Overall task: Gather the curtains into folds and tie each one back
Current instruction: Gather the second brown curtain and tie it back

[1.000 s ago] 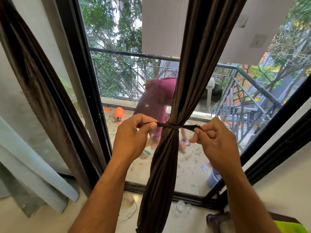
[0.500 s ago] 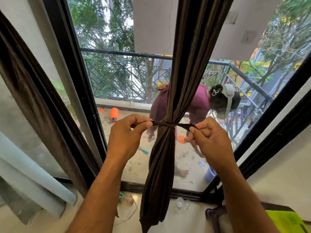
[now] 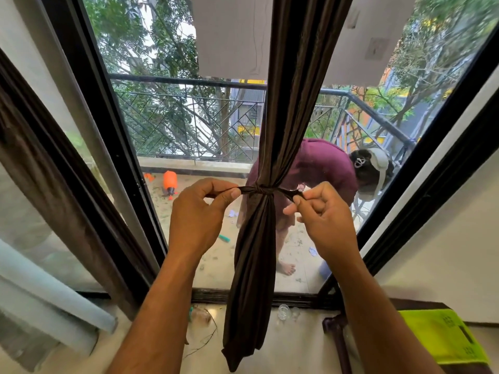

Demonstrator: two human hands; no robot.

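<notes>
The left hand point(image 3: 198, 214) pinches one end of the tie point(image 3: 260, 189) between thumb and curled forefinger; the right hand point(image 3: 322, 215) pinches the other end the same way, its other fingers curled in. Both ends run out sideways from a knot that sits on the front of the curtain point(image 3: 291, 98), with the band wrapped tight round it.

The curtain is dark brown and hangs in the middle of the window point(image 3: 172, 125), gathered into narrow folds and cinched to a waist at the tie. Below the tie it widens again and falls to just above the floor point(image 3: 291, 349), its hem hanging free.

A second brown curtain point(image 3: 51, 168) hangs at the left, slanting down beside the black frame point(image 3: 108, 125); no tie shows on it. A pale grey cloth point(image 3: 46, 300) lies at the lower left.

Through the glass, a person in a maroon top point(image 3: 321, 168) bends over on the balcony, partly hidden by the curtain. An orange bottle point(image 3: 169, 180) lies on the balcony floor near the railing point(image 3: 189, 122). A yellow-green bag point(image 3: 442, 336) sits at the lower right, indoors.
</notes>
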